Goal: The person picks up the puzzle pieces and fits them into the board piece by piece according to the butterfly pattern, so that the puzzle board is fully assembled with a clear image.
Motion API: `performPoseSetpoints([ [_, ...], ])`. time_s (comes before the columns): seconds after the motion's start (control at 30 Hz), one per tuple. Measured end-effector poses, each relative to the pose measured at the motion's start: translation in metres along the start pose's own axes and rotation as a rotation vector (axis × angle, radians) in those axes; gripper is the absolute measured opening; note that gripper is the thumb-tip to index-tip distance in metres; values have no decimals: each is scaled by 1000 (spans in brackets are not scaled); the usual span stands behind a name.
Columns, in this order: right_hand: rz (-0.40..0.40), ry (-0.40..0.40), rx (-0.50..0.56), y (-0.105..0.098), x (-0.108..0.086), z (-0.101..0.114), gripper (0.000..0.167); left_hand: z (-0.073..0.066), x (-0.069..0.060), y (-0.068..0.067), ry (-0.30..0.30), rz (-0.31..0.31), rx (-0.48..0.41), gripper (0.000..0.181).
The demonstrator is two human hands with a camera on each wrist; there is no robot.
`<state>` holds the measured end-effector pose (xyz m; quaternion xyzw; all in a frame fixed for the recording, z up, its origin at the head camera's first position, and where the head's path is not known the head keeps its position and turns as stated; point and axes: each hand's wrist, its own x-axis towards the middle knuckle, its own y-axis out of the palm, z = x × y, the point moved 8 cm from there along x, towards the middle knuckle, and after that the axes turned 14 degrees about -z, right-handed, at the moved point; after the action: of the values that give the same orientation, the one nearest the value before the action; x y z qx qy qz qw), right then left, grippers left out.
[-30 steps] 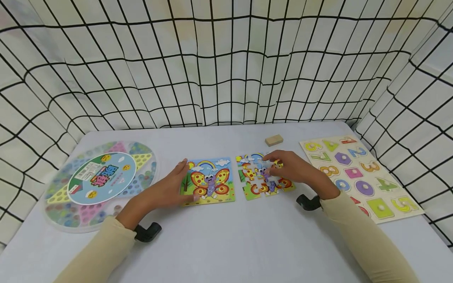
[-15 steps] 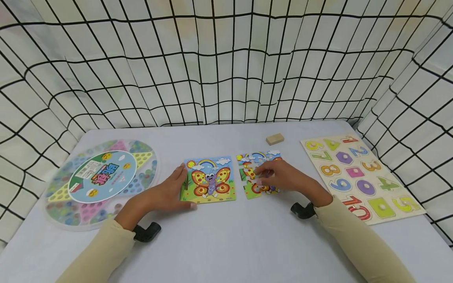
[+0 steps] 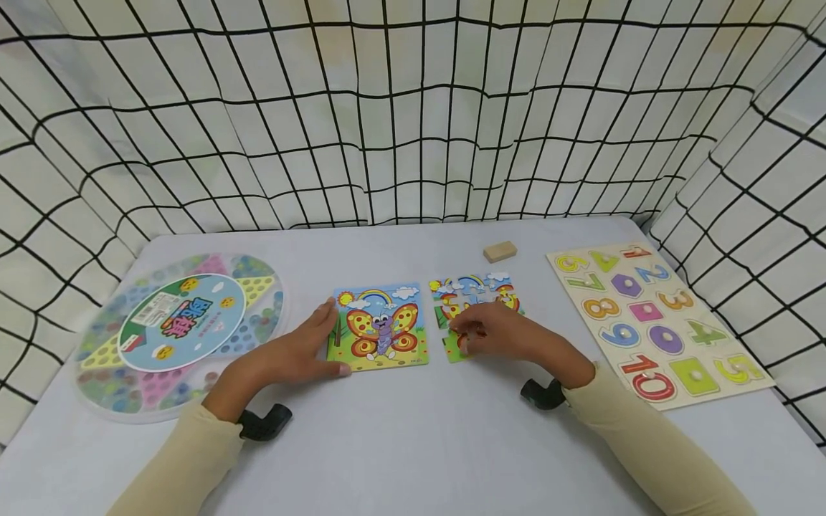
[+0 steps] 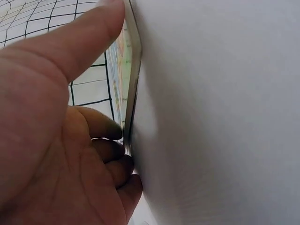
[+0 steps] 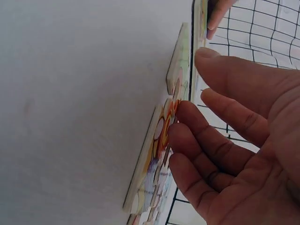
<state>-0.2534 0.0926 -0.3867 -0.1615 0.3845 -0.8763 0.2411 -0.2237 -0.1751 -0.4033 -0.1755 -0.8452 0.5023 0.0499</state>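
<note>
A square butterfly picture board (image 3: pixel 387 326) lies left of a matching butterfly jigsaw puzzle (image 3: pixel 469 287), whose pieces show seams and small gaps. My left hand (image 3: pixel 293 356) rests around the board's left side, thumb at its near edge and fingertips against the left edge (image 4: pixel 133 79) in the left wrist view. Over the lower left part of the puzzle is my right hand (image 3: pixel 500 333). In the right wrist view its fingertips touch or nearly touch the pieces (image 5: pixel 161 129), thumb apart from the fingers, nothing visible between them. One corner piece (image 5: pixel 178 65) shows a gap from its neighbour.
A round checkers board (image 3: pixel 158 380) with a labelled disc lies at the left. On the right is a wooden number and shape board (image 3: pixel 645 312). Behind the puzzle lies a small wooden block (image 3: pixel 500 251). Grid-patterned cloth walls (image 3: pixel 400 122) enclose the white table.
My right hand has moved left and nearer across the puzzle, from its right pieces to its lower left ones. The left hand stays at the picture board, its thumb now at the near edge.
</note>
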Motion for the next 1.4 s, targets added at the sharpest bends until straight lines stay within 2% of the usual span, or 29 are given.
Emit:
performPoseSetpoints([
  [0.23, 7, -28, -171, 7, 0, 6, 48, -1, 0, -1, 0, -5, 2, 105],
  [0.4, 1, -33, -213, 9, 1, 6, 47, 2, -1, 0, -14, -2, 4, 106],
  [0.6, -49, -65, -124, 5, 2, 11, 33, 4, -1, -2, -17, -9, -2, 105],
  [0.83, -56, -23, -36, 4, 5, 11, 17, 4, -1, -3, -8, -1, -14, 103],
  [1.1, -24, -34, 68, -1, 8, 13, 11, 5, -2, -3, -9, 6, -6, 105],
  [1.4, -27, -89, 91, -1, 19, 28, 9, 5, -2, -2, 0, 4, -6, 107],
])
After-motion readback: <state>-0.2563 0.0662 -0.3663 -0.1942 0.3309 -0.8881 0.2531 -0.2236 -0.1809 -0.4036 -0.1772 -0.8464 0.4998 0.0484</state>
